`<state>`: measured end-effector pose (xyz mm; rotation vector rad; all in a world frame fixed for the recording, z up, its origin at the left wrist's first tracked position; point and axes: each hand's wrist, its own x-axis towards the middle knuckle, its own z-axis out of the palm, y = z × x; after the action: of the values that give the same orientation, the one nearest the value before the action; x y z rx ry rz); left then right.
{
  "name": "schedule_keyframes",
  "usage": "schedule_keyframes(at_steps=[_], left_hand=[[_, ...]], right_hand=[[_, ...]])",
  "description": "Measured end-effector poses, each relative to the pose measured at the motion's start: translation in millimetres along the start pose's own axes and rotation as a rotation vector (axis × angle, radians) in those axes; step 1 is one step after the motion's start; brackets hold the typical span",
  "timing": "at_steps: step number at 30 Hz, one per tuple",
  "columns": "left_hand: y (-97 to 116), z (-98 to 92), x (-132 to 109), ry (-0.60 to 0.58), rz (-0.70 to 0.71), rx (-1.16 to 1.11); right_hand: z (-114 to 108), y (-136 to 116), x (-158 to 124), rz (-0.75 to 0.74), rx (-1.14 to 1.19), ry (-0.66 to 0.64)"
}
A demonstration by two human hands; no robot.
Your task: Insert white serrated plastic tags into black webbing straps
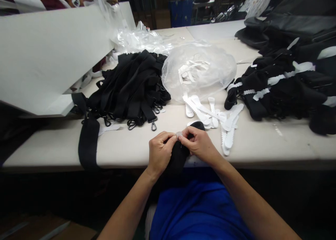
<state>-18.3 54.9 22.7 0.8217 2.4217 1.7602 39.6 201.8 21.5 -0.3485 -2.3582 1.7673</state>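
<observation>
At the table's front edge, my left hand point(160, 152) and my right hand point(199, 143) meet, both closed in a pinch. Between their fingertips shows a small end of a white strip point(179, 133), mostly covered by the fingers. Under it is a rolled black webbing strap point(178, 159), whose lower part hangs over the edge towards my lap. Just beyond my right hand lies a loose heap of white toothed strips point(229, 122), with rounded ends.
A heap of black straps with metal snap hooks point(131, 86) lies at left, one strap point(88, 142) drooping over the edge. A clear plastic bag point(220, 65) holds more white strips. Black straps bound with white strips point(283, 89) pile up right. A white board point(52, 54) slants at left.
</observation>
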Motion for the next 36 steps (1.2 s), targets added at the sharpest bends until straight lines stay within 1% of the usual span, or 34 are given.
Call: schedule_keyframes(at_steps=[3,5,7,9,11,14,16,18,21,23,25,28,29,30,33,34,36], left_hand=[[-3,4.3,-2,0.051,0.106,0.09],[-6,7.2,-4,0.079,0.177,0.158],[-10,9.5,-6,0.094,0.235,0.224],[-13,10.7,-7,0.104,0.274,0.275],[-14,10.8,-8,0.114,0.301,0.306],[-14,9.8,-7,0.141,0.326,0.311],[-13,9.1,-7,0.156,0.333,0.299],[-12,8.7,-7,0.159,0.336,0.283],[-10,8.3,-8,0.139,0.329,0.241],[-8,7.4,-9,0.102,0.311,0.198],[-8,5.6,-10,0.085,0.264,0.149],[-9,2.2,-5,0.109,0.122,0.056],[-10,1.1,-2,0.093,0.071,0.016],[-10,0.1,1,0.05,0.024,-0.027],[-8,-3.3,12,-0.141,-0.076,-0.126],[-6,-4.9,15,-0.186,-0.105,-0.141],[-3,-9.5,20,-0.238,-0.161,-0.15]], right_hand=[[-2,-2,8,0.04,-0.016,-0.06],[-1,-5,13,0.055,-0.06,-0.065],[1,-8,16,0.061,-0.128,-0.039],[2,-9,18,0.043,-0.171,0.016],[2,-7,18,0.006,-0.128,0.039],[1,-1,16,-0.016,0.003,-0.03],[1,1,15,-0.025,0.004,-0.041],[3,1,14,-0.064,-0.078,0.017],[9,-1,13,-0.155,-0.266,0.167],[13,-1,12,-0.184,-0.336,0.236],[14,1,10,-0.186,-0.331,0.252],[14,4,5,-0.197,-0.244,0.238],[13,6,4,-0.201,-0.215,0.238],[13,7,2,-0.205,-0.189,0.236],[13,10,0,-0.211,-0.131,0.217],[13,10,0,-0.212,-0.114,0.206],[13,11,-1,-0.213,-0.085,0.186]])
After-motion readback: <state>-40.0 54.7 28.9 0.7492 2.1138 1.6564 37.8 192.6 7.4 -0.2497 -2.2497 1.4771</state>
